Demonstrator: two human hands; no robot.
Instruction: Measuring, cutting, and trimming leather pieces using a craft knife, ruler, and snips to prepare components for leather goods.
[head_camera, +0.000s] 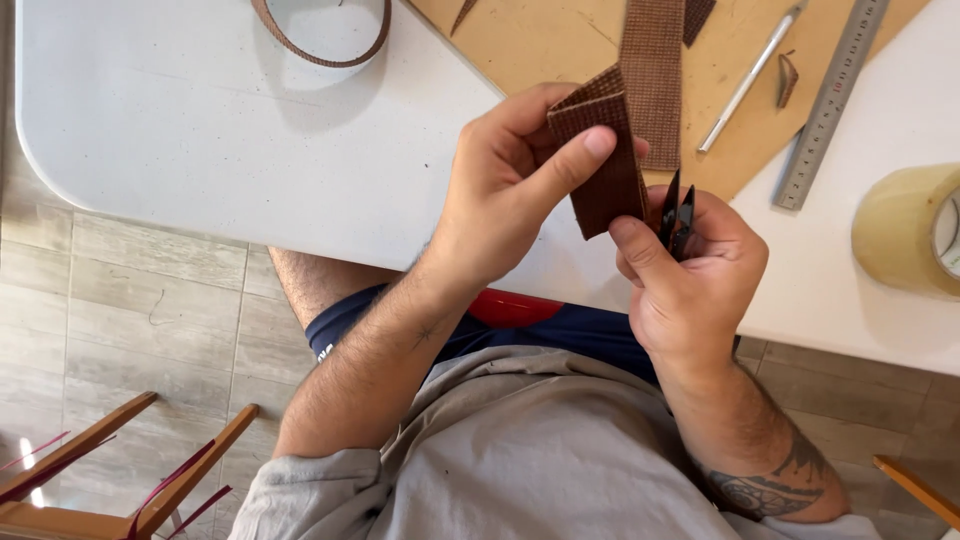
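I see my left hand (510, 195) pinching the folded end of a brown woven webbing strap (610, 165), thumb pressed flat on the front flap just above the edge of the white worktop (200, 130). My right hand (690, 280) is closed around small black thread snips (678, 215), their blades pointing up and sitting just beside the strap's lower right edge.

The risk I judge greatest is the blades nicking the left thumb or the right forefinger, since both sit close to the tips. The fold could also spring open if the thumb eases off, and a cut taken then would land crooked across the weave.

The strap's long axis runs nearly vertical in the view, from the folded end in my hands away up over the tan cutting board (560, 45) and out of the top edge. The folded flap tilts slightly, its lower end pointing down toward my lap.

A steel ruler (830, 105), a silver pen-shaped knife (750, 75) and a roll of clear tape (905, 230) lie to the right, well apart.
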